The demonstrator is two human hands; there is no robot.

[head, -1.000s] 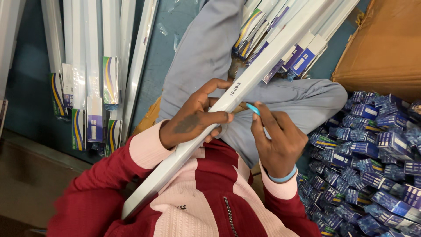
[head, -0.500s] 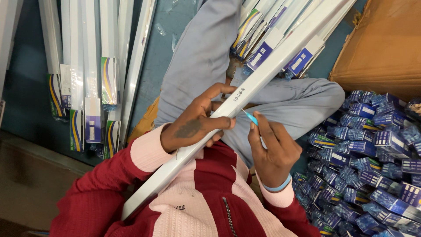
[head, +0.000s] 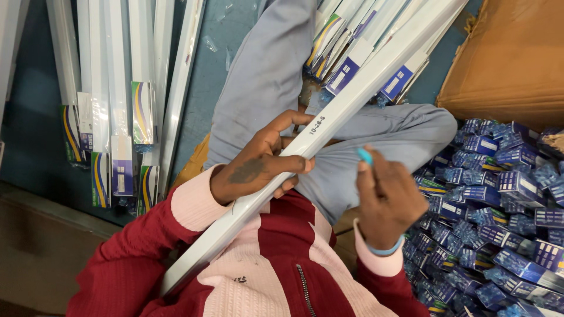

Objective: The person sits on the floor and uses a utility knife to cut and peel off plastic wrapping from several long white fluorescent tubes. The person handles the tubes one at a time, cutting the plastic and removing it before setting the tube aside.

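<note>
— Two hands, one long thing between them. What is the left hand [head: 258, 167] doing?

— It is wrapped around a long white tube light [head: 329, 123], fingers curled over the top edge and thumb underneath, gripping it near its middle. The tube runs slantwise from the person's chest up toward the top right, crossing over the lap in grey trousers [head: 264, 76].

— And the right hand [head: 390, 199]?

— It sits just right of the tube, apart from it, with the fingers drawn together around a small light-blue pen [head: 365, 155] whose tip pokes out above the knuckles. A pale blue band circles that wrist.

— What lies around?

— Left of the leg, a row of boxed tube lights [head: 117, 100] lies side by side on the dark floor. More such boxes [head: 346, 64] rest above the lap, under the held tube. To the right, a heap of small blue packets [head: 499, 199] spreads out, and a brown cardboard box [head: 511, 58] stands beyond them.
</note>
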